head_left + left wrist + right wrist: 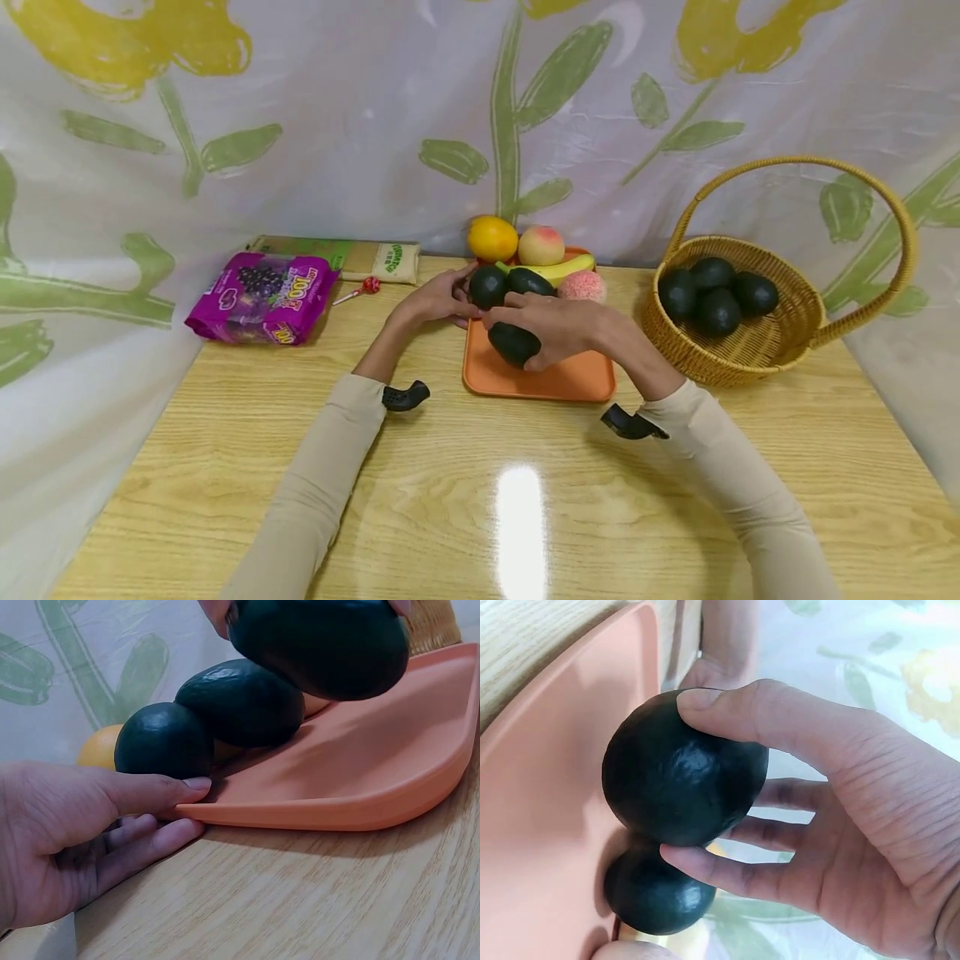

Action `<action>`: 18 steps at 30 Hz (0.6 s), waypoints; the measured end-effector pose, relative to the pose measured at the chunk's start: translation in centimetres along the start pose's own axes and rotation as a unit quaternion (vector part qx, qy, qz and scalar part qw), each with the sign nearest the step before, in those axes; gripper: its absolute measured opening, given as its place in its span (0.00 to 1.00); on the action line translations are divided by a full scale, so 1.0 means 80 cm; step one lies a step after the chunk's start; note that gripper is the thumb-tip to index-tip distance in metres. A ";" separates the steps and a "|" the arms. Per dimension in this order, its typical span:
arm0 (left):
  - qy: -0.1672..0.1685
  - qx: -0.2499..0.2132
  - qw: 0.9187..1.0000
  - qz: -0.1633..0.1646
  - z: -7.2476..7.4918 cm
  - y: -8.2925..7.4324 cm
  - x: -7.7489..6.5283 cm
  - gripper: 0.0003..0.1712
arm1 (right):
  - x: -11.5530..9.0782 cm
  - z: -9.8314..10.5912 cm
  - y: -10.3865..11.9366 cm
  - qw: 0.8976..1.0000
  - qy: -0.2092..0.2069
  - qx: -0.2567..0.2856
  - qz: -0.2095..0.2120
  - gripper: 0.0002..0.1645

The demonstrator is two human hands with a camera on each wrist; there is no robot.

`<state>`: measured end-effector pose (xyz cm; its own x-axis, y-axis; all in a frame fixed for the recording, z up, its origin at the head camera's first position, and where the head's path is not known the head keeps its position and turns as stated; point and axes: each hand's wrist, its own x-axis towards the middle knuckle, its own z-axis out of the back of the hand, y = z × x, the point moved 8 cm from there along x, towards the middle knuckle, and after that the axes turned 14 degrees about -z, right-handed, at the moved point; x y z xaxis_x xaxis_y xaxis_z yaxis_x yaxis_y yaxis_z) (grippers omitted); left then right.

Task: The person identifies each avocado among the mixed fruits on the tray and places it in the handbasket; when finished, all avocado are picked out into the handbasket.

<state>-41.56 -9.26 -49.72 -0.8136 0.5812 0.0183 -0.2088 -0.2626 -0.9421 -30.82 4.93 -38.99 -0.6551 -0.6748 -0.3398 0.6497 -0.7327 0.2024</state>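
Observation:
My right hand [558, 325] grips a dark avocado [513, 344] above the orange tray [540, 385], thumb on one side and fingers on the other. In the left wrist view that avocado [322, 645] hangs over the tray floor. My left hand [82, 832] pinches the tray's left edge, thumb on the rim and fingers below it. Two more avocados [163, 742] lie on the tray right by the left thumb. Behind them on the tray are a yellow-orange mango-like fruit [492, 239], a peach [542, 246], a banana [566, 271] and a pink, rough-skinned round fruit [582, 287].
A wicker basket [810, 333] with a tall handle stands at the right, with several avocados [717, 312] inside. At the left lie a purple grape-print bag [262, 298], a red lollipop [371, 285] and a brown-green package [375, 260]. A patterned curtain [337, 125] hangs behind the table.

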 end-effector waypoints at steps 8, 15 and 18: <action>0.003 -0.006 1.000 0.003 0.000 0.003 0.000 0.59 | -0.010 0.013 0.003 0.999 -0.031 0.017 0.013 0.48; -0.001 -0.012 1.000 -0.002 -0.001 0.000 0.001 0.60 | -0.022 0.028 0.006 0.998 -0.054 0.028 0.021 0.46; -0.002 -0.018 1.000 0.003 -0.002 0.001 0.001 0.61 | -0.027 0.032 0.005 0.997 -0.062 0.033 0.024 0.44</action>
<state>-41.53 -9.13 -49.89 -0.8169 0.5766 0.0149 -0.1852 -0.2378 -0.9535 -30.13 5.84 -35.86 -0.6687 -0.7122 -0.2137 0.6575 -0.7006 0.2772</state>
